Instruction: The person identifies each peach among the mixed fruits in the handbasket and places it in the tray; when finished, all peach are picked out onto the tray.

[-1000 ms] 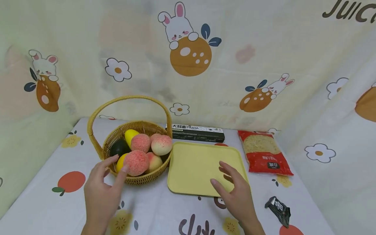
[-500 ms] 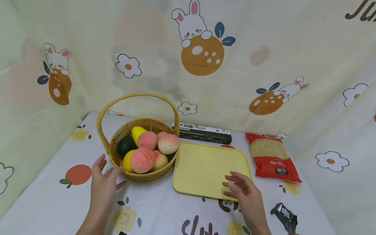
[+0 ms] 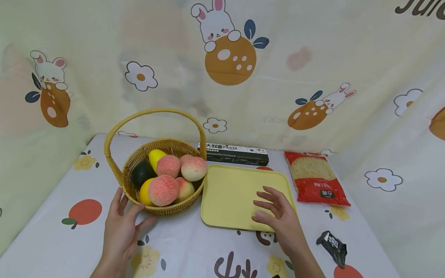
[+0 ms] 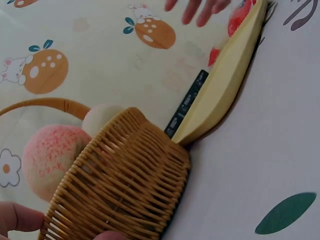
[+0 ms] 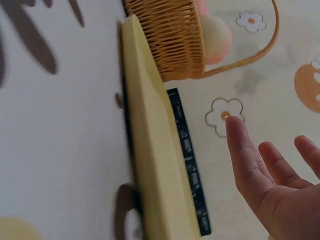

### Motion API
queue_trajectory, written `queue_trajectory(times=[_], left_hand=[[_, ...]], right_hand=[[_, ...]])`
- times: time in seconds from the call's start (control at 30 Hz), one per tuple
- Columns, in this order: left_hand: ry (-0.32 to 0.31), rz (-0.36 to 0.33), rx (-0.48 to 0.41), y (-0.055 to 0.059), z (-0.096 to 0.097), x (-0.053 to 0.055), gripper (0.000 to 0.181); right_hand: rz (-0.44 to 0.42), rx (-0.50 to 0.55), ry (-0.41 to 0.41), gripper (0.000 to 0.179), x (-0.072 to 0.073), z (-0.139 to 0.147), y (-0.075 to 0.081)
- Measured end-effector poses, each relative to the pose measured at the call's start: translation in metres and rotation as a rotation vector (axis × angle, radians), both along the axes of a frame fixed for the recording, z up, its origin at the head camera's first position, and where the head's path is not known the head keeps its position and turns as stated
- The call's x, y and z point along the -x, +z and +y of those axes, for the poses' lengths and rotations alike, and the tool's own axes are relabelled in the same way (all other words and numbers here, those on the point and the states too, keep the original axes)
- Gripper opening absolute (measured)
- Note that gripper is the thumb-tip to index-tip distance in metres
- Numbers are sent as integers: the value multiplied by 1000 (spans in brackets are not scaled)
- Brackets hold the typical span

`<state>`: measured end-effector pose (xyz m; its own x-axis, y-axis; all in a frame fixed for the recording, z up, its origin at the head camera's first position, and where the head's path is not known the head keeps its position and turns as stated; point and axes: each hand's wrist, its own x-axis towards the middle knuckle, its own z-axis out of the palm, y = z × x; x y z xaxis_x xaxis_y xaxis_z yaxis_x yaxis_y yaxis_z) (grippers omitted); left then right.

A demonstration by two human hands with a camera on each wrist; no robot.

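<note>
At the table's left stands a wicker basket (image 3: 170,211) with a tall arched handle. Several pink peaches (image 3: 163,190), yellow fruits (image 3: 145,194) and a dark green rounded fruit (image 3: 141,173) fill it. My left hand (image 3: 119,229) is at the basket's front left, fingers loosely bent; in the left wrist view its fingertips (image 4: 31,220) touch the woven wall. To the right, my right hand (image 3: 279,216) hovers over the near right part of a yellow tray (image 3: 236,197), its fingers spread and holding nothing.
Behind the tray lies a dark pasta box (image 3: 240,155). A red bag of pale food (image 3: 320,189) lies at the back right. Nearer on that side is a small black packet (image 3: 332,247). A patterned curtain (image 3: 167,42) hangs at the back and sides.
My left hand draws back from the basket's front left rim, then comes in lower against its wall. The right hand stays above the tray, shifting slightly. The head view shifts a little.
</note>
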<state>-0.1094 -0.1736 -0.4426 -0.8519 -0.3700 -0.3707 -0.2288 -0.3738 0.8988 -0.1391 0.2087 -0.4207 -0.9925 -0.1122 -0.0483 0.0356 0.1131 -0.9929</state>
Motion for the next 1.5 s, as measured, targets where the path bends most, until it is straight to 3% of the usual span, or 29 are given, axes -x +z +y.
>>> queue_trajectory(times=[0.23,0.47,0.7,1.0,1.17,1.33,1.5], left_hand=[[34,22,12,-1,4,0,90],[48,7,39,-3,8,1,90],[53,4,39,-6,6,1,91],[59,-7,49,-7,7,2,89],[71,-13,80,-6,9,2,89],[78,-15,84,-5,9,2,89],[74,-11,79,-6,10,2,89]], right_hand=[[195,-146,114,75,23,-23,22],[258,-276,207,80,45,-63,43],[314,-388,318,78,73,-103,46],[580,-742,410,68,94,-145,47],[613,-886,476,66,101,-160,48],[592,-1000,466,60,106,-170,47],[591,-1001,444,56,108,-172,42]])
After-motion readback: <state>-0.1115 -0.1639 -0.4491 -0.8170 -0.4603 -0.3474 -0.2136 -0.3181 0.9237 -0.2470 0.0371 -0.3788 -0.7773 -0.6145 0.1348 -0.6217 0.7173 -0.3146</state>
